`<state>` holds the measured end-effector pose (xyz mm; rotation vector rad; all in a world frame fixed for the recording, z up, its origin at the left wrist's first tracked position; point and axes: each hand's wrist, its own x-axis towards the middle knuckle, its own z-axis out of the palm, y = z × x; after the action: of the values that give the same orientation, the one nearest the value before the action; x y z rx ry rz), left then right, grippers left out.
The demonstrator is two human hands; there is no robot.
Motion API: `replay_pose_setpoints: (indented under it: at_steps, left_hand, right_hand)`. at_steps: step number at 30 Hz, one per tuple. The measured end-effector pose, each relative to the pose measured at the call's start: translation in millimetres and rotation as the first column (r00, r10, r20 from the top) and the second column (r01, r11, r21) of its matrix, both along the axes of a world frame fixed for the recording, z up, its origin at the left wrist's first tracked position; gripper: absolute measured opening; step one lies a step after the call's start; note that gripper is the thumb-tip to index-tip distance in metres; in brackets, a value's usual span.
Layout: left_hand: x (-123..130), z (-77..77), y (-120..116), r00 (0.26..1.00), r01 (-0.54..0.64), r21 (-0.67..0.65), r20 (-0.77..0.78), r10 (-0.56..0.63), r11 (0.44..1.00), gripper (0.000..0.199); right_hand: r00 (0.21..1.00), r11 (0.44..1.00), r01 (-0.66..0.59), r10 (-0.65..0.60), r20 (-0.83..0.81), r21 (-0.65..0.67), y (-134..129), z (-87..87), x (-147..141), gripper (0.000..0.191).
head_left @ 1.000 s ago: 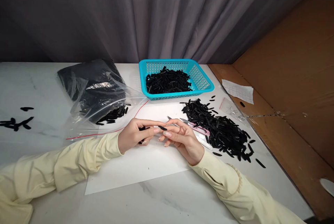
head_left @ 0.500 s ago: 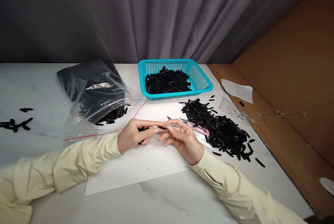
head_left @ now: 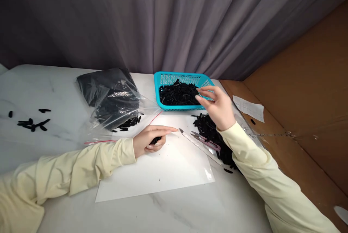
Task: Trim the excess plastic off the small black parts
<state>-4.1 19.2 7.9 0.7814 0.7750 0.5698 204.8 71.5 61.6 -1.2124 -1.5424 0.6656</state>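
My left hand (head_left: 150, 139), over the white sheet (head_left: 174, 167), has its fingers curled around small black strips (head_left: 155, 140); its index finger points out to the right. My right hand (head_left: 219, 106) hangs over the right side of a blue plastic basket (head_left: 185, 108), thumb and fingertips apart, and I see nothing between them. Many thin black strips (head_left: 176, 93) fill part of the basket. Below my right hand lies a pile of similar strips (head_left: 205, 124), partly covered by my forearm. Pink-handled snips (head_left: 212, 144) and a slim pointed tool (head_left: 199, 146) lie beside the pile.
A clear zip bag (head_left: 108, 95) with dark contents lies left of the basket, a few strips near its mouth. Loose strips (head_left: 32, 125) are scattered at far left. Cardboard (head_left: 299, 99) walls the right side, with a paper slip (head_left: 248, 108). A grey curtain (head_left: 136, 23) hangs behind.
My right hand has left my left fingertips and moved up and right to the basket. The black strip held between my hands is out of sight. The view has shifted slightly.
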Motion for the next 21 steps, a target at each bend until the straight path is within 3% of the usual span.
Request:
replay_pose_setpoints:
  at_steps: [3, 5, 6, 9, 16, 21]
  left_hand:
    - [-0.2, -2.6, 0.6, 1.0, 0.002, -0.008, 0.001, -0.002, 1.0, 0.03]
    - [0.8, -6.5, -0.2, 0.999, -0.035, 0.018, 0.012, 0.035, 0.999, 0.02]
    - [1.5, -8.6, -0.7, 0.998, -0.062, 0.033, 0.021, 0.061, 0.998, 0.015]
    - [3.3, -13.7, -1.9, 0.992, -0.121, 0.081, 0.04, 0.118, 0.989, 0.007]
    - [0.0, -21.2, -2.6, 0.992, -0.116, 0.105, 0.054, 0.111, 0.988, 0.004]
    - [-1.0, -17.5, -1.6, 0.995, -0.066, 0.055, 0.077, 0.061, 0.996, 0.01]
  right_hand:
    - [0.91, 0.96, -0.253, 0.192, 0.368, 0.124, -25.4, 5.3, -26.4, 0.004]
    - [0.779, 0.877, -0.475, 0.379, 0.499, 0.076, -52.1, 2.2, -48.6, 0.006]
    - [0.729, 0.86, -0.509, 0.402, 0.554, 0.046, -63.5, -0.7, -58.6, 0.007]
    - [0.639, 0.857, -0.511, 0.431, 0.637, -0.066, -80.1, -10.9, -78.5, 0.007]
    - [0.637, 0.877, -0.454, 0.442, 0.632, -0.156, -74.2, -10.3, -79.9, 0.004]
    - [0.656, 0.801, -0.535, 0.594, 0.465, -0.268, -70.7, 0.4, -64.6, 0.015]
